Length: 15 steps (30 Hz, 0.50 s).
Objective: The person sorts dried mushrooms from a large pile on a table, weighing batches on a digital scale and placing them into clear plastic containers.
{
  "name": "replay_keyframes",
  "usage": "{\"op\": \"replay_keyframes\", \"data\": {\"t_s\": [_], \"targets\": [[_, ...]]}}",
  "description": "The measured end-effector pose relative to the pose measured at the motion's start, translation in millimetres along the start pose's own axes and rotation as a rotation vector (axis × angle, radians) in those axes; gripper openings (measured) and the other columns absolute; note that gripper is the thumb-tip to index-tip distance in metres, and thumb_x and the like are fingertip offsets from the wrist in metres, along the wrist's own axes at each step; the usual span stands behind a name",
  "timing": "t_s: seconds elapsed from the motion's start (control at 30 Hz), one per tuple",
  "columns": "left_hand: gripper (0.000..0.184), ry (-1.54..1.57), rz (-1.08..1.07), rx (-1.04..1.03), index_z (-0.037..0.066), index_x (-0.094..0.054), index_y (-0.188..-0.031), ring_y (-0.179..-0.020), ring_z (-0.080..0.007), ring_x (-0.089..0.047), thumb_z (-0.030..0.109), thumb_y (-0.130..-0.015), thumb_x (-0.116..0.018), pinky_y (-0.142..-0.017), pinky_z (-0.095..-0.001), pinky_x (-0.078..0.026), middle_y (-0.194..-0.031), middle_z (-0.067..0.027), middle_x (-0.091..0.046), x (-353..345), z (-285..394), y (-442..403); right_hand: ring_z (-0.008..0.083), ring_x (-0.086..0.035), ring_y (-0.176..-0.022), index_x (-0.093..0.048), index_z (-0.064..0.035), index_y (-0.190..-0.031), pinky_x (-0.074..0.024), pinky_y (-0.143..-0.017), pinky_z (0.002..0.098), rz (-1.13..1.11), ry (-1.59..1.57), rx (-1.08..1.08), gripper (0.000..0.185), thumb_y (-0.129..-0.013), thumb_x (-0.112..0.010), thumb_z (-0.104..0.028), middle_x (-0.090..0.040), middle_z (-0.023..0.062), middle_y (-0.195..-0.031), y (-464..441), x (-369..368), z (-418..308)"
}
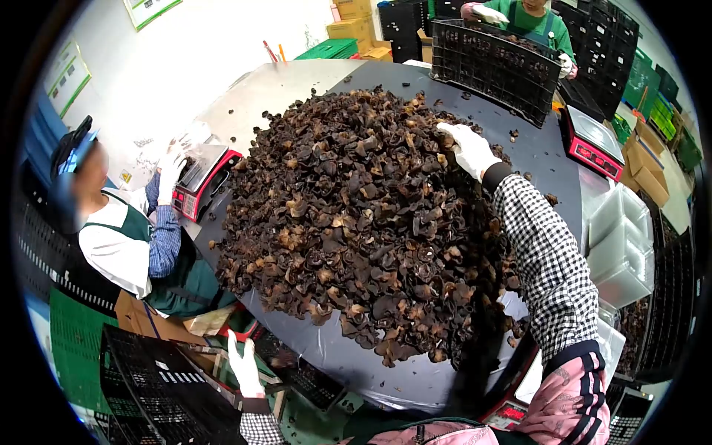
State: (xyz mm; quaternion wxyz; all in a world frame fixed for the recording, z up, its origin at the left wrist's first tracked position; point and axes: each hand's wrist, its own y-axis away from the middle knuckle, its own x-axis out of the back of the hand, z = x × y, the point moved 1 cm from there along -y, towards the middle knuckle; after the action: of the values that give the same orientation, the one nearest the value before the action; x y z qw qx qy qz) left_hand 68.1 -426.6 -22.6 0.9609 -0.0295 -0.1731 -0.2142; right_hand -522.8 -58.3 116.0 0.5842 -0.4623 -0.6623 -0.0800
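Note:
A large heap of dried wood ear mushrooms [363,222], dark brown and curled, covers the middle of the table. My right hand [472,152], in a white glove, reaches across to the heap's far right side. Its visible fingers stretch out over the mushrooms, and I see nothing held in them. Low on the left, my left hand [245,367], also white-gloved, is raised off the table's near edge with fingers apart and nothing in it. It is close to a black plastic crate [159,389].
A co-worker [122,237] at left has gloved hands by a red scale [200,182]. Another person [534,22] stands behind a black crate [493,70] at the back. At right are another red scale [593,144] and clear plastic boxes [621,248]. The grey tabletop [348,378] curves round.

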Motion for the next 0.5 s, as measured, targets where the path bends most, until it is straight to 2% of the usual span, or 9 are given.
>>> {"op": "replay_keyframes", "data": {"t_s": [0.03, 0.13, 0.2, 0.23, 0.3, 0.33, 0.4, 0.47, 0.5], "targets": [[0.059, -0.211, 0.063, -0.198, 0.002, -0.041, -0.156, -0.139, -0.0271, -0.049, 0.010, -0.101, -0.060, -0.116, -0.0359, -0.038, -0.160, -0.0151, -0.042, -17, 39, -4, 0.0382, -0.064, -0.110, -0.060, -0.0124, -0.134, -0.0523, -0.095, 0.0458, -0.019, -0.102, 0.097, 0.044, -0.091, -0.058, -0.003, -0.065, 0.0192, -0.122, -5, -1, 6], [0.047, -0.058, -0.010, -0.523, 0.000, -0.055, -0.144, -0.133, -0.0234, -0.055, 0.002, -0.098, -0.060, -0.112, -0.0373, -0.044, -0.147, -0.0144, -0.057, -98, 152, -10, 0.0378, -0.063, -0.110, -0.064, -0.0097, -0.126, -0.0511, -0.097, 0.0443, -0.192, -0.010, 0.086, 0.037, -0.090, -0.064, -0.002, -0.065, 0.0185, -0.117, -14, 7, 4], [0.039, 0.096, -0.181, -0.642, 0.003, -0.064, -0.134, -0.123, -0.0229, -0.064, 0.000, -0.095, -0.064, -0.105, -0.0355, -0.051, -0.135, -0.0110, -0.066, -157, 208, -20, 0.0371, -0.063, -0.106, -0.067, -0.0063, -0.116, -0.0514, -0.095, 0.0428, -0.056, -0.088, 0.102, 0.030, -0.086, -0.068, 0.000, -0.066, 0.0182, -0.110, -12, 4, 12], [0.038, -0.179, -0.164, -0.921, 0.002, -0.064, -0.133, -0.119, -0.0197, -0.065, -0.003, -0.096, -0.064, -0.103, -0.0325, -0.053, -0.134, -0.0121, -0.066, -183, 231, -29, 0.0324, -0.065, -0.102, -0.068, -0.0058, -0.113, -0.0523, -0.091, 0.0402, 0.011, -0.230, 0.013, 0.028, -0.086, -0.070, -0.001, -0.067, 0.0161, -0.108, -8, 10, 8], [0.028, -0.051, -0.220, -1.152, 0.004, -0.072, -0.120, -0.112, -0.0211, -0.069, -0.002, -0.094, -0.066, -0.098, -0.0321, -0.054, -0.126, -0.0109, -0.070, -243, 273, -48, 0.0162, -0.064, -0.088, -0.069, -0.0047, -0.108, -0.0525, -0.080, 0.0303, 0.076, -0.603, -0.250, 0.024, -0.085, -0.073, -0.003, -0.069, 0.0079, -0.102, 0, 29, 6], [0.026, -0.105, -0.232, -1.192, 0.006, -0.073, -0.118, -0.110, -0.0229, -0.069, 0.001, -0.093, -0.067, -0.099, -0.0335, -0.053, -0.120, -0.0098, -0.072, -270, 291, -53, 0.0094, -0.060, -0.085, -0.069, -0.0048, -0.112, -0.0503, -0.076, 0.0256, 0.147, -0.812, -0.266, 0.025, -0.087, -0.075, -0.005, -0.069, 0.0032, -0.103, 6, 37, 9], [0.022, -0.134, -0.236, -1.300, 0.005, -0.073, -0.113, -0.103, -0.0293, -0.067, 0.004, -0.092, -0.065, -0.091, -0.0391, -0.054, -0.110, -0.0114, -0.072, -332, 305, -82, 0.0103, -0.061, -0.087, -0.068, -0.0052, -0.117, -0.0512, -0.076, 0.0276, 0.216, -1.094, -0.477, 0.028, -0.090, -0.075, -0.007, -0.069, 0.0026, -0.106, 26, 78, -7], [0.032, -0.519, -0.213, -1.408, 0.005, -0.069, -0.122, -0.093, -0.0279, -0.064, 0.006, -0.090, -0.064, -0.082, -0.0408, -0.052, -0.098, -0.0105, -0.070, -376, 317, -101, 0.0115, -0.063, -0.088, -0.066, -0.0068, -0.121, -0.0518, -0.077, 0.0272, 0.337, -1.467, -0.316, 0.031, -0.092, -0.076, -0.011, -0.070, 0.0039, -0.109, 36, 81, 24], [0.036, -0.741, -0.170, -1.411, 0.006, -0.067, -0.126, -0.091, -0.0269, -0.062, 0.007, -0.090, -0.064, -0.081, -0.0399, -0.051, -0.095, -0.0094, -0.067, -391, 319, -103, 0.0131, -0.065, -0.092, -0.066, -0.0075, -0.120, -0.0524, -0.078, 0.0271, 0.417, -1.596, -0.368, 0.030, -0.092, -0.076, -0.012, -0.070, 0.0060, -0.111, 44, 93, 17]]}}
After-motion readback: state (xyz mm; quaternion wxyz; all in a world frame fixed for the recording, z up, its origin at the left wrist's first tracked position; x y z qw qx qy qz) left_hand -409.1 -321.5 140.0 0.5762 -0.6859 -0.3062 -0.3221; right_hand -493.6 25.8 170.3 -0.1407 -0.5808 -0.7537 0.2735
